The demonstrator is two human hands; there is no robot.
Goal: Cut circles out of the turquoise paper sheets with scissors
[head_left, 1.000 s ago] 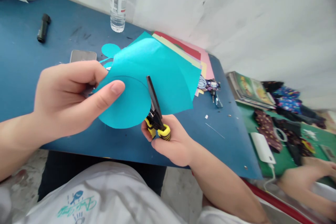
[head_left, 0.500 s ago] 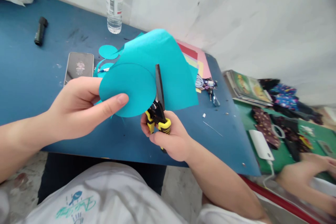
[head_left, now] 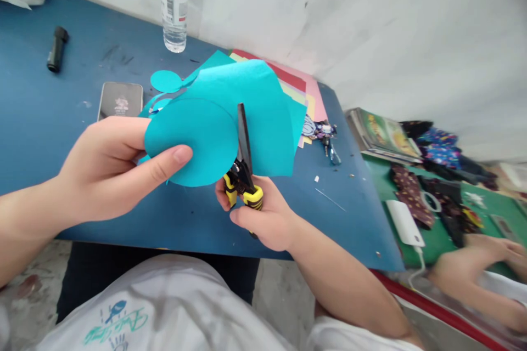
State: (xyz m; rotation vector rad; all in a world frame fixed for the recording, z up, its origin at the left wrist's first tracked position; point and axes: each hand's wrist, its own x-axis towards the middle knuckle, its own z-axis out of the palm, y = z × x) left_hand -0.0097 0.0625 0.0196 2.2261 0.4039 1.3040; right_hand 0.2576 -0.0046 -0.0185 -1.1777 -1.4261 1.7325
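My left hand [head_left: 119,164] pinches a turquoise sheet of paper [head_left: 201,142] at its left side, thumb on top. A round shape is partly cut out of the sheet, and its upper edge is still joined along a thin curved line. My right hand [head_left: 263,216] is closed round the yellow-and-black handles of scissors [head_left: 244,159]. One dark blade shows above the paper, along the right edge of the round part; the other blade is hidden under the sheet. The outer part of the sheet bends up and away behind the blade.
On the blue table [head_left: 197,227] lie a phone [head_left: 121,100], a turquoise paper disc [head_left: 166,81], coloured sheets [head_left: 315,101] and a black cylinder [head_left: 57,49]. A water bottle [head_left: 174,16] stands by the wall. At right, another person's hands [head_left: 473,258] rest near a white power bank [head_left: 405,223].
The outer part of the sheet has folded down and inward a little on the right. Both hands, paper and scissors appear slightly further left, as does the whole view.
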